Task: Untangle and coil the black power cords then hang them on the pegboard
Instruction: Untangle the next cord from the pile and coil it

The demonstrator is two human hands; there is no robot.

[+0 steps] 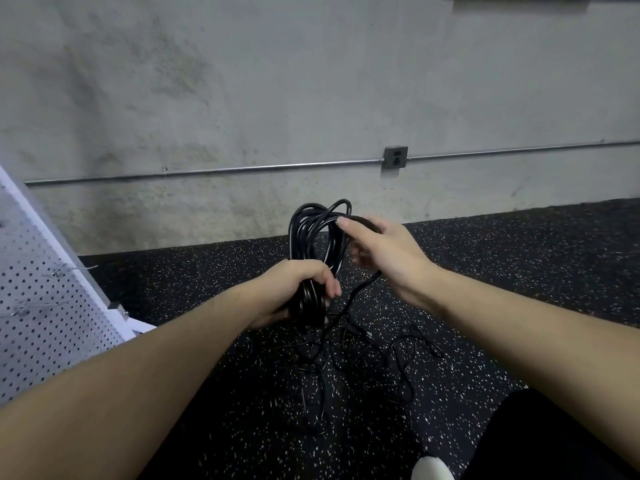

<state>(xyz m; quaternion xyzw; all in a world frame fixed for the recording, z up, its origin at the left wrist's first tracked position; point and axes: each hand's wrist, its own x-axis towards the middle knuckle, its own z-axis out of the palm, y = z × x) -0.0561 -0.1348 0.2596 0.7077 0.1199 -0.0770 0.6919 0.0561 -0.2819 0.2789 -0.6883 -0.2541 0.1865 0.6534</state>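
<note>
We note the left hand (298, 289) clenched round the coiled black power cord (317, 244) and the right hand (384, 258) pinching its top loop; the trailing tail may snag the tangled cords (363, 358) on the floor (519, 265) below.

Left hand (294, 292) fist-curled, gripping; right hand (384, 258) raised beyond it, thumb extended, fingers loosely bent; both forearms outstretched.

Glossy black cords (313, 233), matt speckled rubber floor (519, 258), rough concrete wall (277, 81), white perforated metal pegboard (38, 306).
</note>
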